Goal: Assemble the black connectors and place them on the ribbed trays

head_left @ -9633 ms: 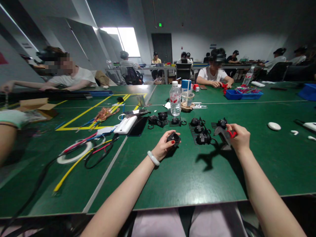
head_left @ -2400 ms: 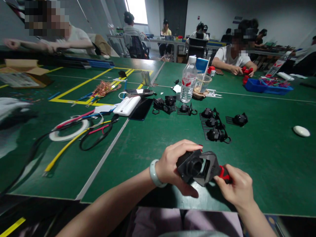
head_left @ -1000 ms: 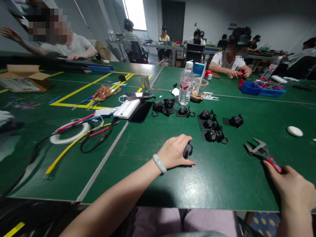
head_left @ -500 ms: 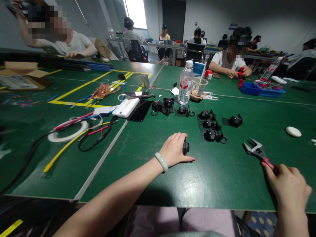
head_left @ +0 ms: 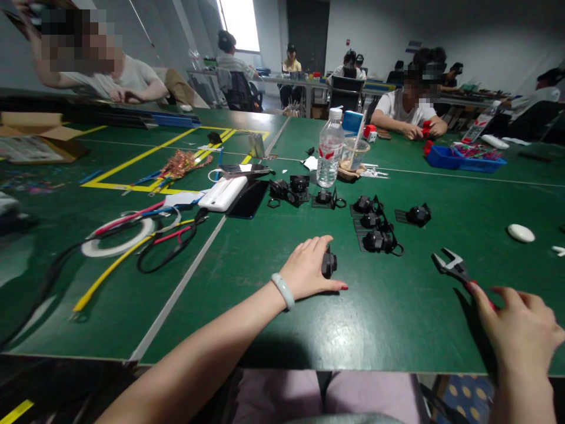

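Observation:
My left hand [head_left: 306, 268] rests on the table, curved round a black threaded fitting [head_left: 329, 265], its fingers on the far side and its thumb on the near side. The palm hides part of the fitting. At the right, my right hand [head_left: 523, 327] holds an adjustable wrench [head_left: 457, 271] by its red handle, thumb along it and the other fingers loosely bent. The wrench's open jaws point to the upper left, apart from the fitting. Beyond my left hand lie several similar black fittings on flat plates [head_left: 375, 240], and one more black fitting [head_left: 418, 215] farther right.
A water bottle [head_left: 330, 150] and a plastic cup [head_left: 354, 154] stand behind the fittings. Left are a white power bank [head_left: 224, 193], a dark tablet [head_left: 248, 200] and cables [head_left: 112, 268]. A white oval object [head_left: 521, 233] lies right. Co-workers sit across the table.
The fingers of my right hand have loosened and spread a little on the wrench handle. My left hand stays at the fitting. The view has shifted slightly.

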`<state>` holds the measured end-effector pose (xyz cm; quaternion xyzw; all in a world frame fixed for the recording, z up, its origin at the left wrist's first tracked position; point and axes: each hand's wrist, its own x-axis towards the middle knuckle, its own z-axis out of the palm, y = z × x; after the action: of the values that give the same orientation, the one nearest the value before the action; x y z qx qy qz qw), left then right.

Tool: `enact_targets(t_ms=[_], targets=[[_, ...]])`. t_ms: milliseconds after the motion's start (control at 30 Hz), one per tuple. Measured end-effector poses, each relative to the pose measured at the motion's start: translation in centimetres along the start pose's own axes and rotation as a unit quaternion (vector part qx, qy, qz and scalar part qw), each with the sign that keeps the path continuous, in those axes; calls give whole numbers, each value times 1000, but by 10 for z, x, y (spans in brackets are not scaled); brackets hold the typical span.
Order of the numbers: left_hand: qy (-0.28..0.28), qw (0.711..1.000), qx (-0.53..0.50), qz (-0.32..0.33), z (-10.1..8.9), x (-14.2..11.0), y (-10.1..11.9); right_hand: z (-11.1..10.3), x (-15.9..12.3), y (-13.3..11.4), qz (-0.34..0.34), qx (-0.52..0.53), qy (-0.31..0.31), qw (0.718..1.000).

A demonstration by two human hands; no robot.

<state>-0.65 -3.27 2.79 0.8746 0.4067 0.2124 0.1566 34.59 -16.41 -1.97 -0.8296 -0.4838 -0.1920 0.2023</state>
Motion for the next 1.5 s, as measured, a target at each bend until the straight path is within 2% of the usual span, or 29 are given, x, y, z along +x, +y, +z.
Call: enact_targets(t_ms=[33, 67, 133, 200, 267, 300, 367, 433, 533, 600, 700, 1000, 1200, 1500], targets=[[-4, 1000, -6, 10, -4, 0, 0, -9, 4, -11, 24, -7, 60, 998], [-8, 1000, -12, 23, -9, -1, -1, -19, 8, -24, 16, 12, 101, 995], [-16, 998, -30, 61, -18, -1, -4, -38, 17, -62, -51, 107, 119, 986], [-13, 995, -50, 83, -25, -2, -7, -51, 26, -108, -172, 229, 52, 957], [-15, 994, -67, 84, -28, -3, -11, -51, 30, -154, -298, 325, -53, 896], [-17, 994, -74, 78, -28, -3, -13, -46, 29, -174, -340, 364, -102, 861], [-22, 994, -87, 63, -26, -4, -15, -28, 24, -204, -376, 422, -177, 806], [-28, 994, -96, 51, -24, -4, -15, -7, 16, -218, -358, 468, -218, 778], [-32, 994, -105, 29, -20, -5, -14, 15, 5, -219, -321, 501, -256, 761], [-25, 993, -111, 8, -18, -5, -12, 21, 2, -216, -313, 513, -276, 750], [-15, 991, -134, -15, -16, -4, -10, 21, 3, -216, -310, 521, -296, 738], [-9, 973, -225, -55, -13, -2, -4, 23, 8, -222, -303, 530, -317, 726], [-17, 976, -209, -57, -14, -2, -4, 22, 12, -222, -346, 500, -297, 736], [-23, 981, -184, -56, -14, 0, -5, 20, 16, -223, -397, 489, -305, 714]])
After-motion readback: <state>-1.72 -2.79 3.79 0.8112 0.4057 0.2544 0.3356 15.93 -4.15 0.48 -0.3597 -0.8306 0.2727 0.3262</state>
